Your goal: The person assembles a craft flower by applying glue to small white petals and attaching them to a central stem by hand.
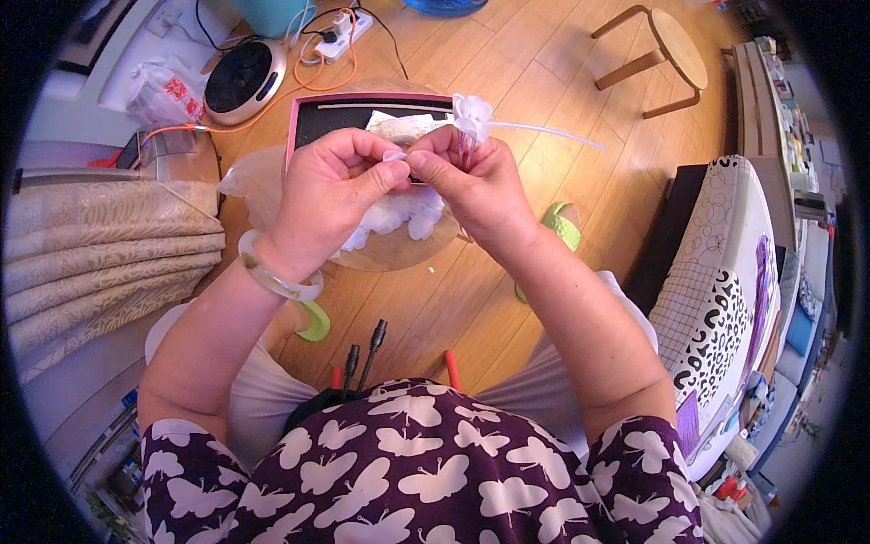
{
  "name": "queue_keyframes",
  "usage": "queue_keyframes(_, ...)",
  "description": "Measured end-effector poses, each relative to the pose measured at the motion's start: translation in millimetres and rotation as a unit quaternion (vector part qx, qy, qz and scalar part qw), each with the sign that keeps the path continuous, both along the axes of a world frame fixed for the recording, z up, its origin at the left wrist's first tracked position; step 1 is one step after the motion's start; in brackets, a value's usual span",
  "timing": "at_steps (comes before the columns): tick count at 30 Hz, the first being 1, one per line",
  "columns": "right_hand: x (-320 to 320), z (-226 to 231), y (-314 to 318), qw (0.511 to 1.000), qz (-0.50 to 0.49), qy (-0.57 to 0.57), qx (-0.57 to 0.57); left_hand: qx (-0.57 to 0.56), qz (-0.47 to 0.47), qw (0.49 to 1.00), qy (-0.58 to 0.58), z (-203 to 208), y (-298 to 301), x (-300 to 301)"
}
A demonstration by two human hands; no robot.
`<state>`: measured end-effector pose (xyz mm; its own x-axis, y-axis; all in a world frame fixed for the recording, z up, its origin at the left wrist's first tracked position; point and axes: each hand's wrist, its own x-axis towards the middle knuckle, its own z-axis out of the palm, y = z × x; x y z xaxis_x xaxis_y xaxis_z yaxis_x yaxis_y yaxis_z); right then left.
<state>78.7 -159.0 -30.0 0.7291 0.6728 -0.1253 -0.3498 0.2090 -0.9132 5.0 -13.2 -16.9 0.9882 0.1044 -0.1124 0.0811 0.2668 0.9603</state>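
Note:
My left hand is closed, its thumb and forefinger pinching a small white petal. Against those fingertips press the thumb and forefinger of my right hand, also closed. Between the right hand's fingers stands a white artificial flower with thin purplish strands below its head. A pale thin stem sticks out to the right beside it. Beneath my hands lies a pile of loose white petals. Behind them is a shallow black box with a pink rim, partly hidden by my left hand.
The box and petals rest on a round wooden stool top. A translucent plastic bag hangs at its left. Farther off are a round black appliance, a power strip with cords, and a wooden stool. A patterned ironing-board-like surface stands right.

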Motion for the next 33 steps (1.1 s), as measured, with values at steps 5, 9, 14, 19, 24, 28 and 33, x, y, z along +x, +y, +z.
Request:
queue_keyframes(5, -2.2, 6.0, 3.0, 1.0, 0.013, -0.002, 0.003, -0.009, 0.01, 1.0, -0.005, -2.4, 3.4, -2.5)
queue_keyframes(9, -2.1, 4.5, 2.4, 1.0, 0.019, -0.013, 0.009, -0.001, 0.01, 1.0, -0.023, -2.4, 1.7, -1.3)
queue_keyframes(14, -3.1, 9.0, 0.9, 1.0, 0.002, -0.001, 0.016, 0.0, 0.01, 1.0, -0.022, 1.2, 2.3, -0.2)
queue_keyframes(19, -2.9, 3.6, 1.5, 0.999, 0.008, -0.034, -0.029, -0.026, -0.004, 1.0, -0.007, 0.6, 3.7, 1.2)
queue_keyframes(24, -2.7, 6.0, 1.0, 0.999, 0.008, -0.036, -0.033, -0.064, -0.004, 0.998, 0.016, -6.9, 5.1, -0.5)
queue_keyframes(28, -0.7, 4.3, 0.3, 0.999, 0.002, -0.027, -0.026, -0.068, -0.004, 0.997, 0.032, -6.1, 1.9, -1.2)
queue_keyframes(33, -0.8, 2.4, 2.1, 0.998, -0.022, -0.043, -0.042, -0.065, 0.003, 0.998, 0.011, -3.2, 0.2, 0.2)
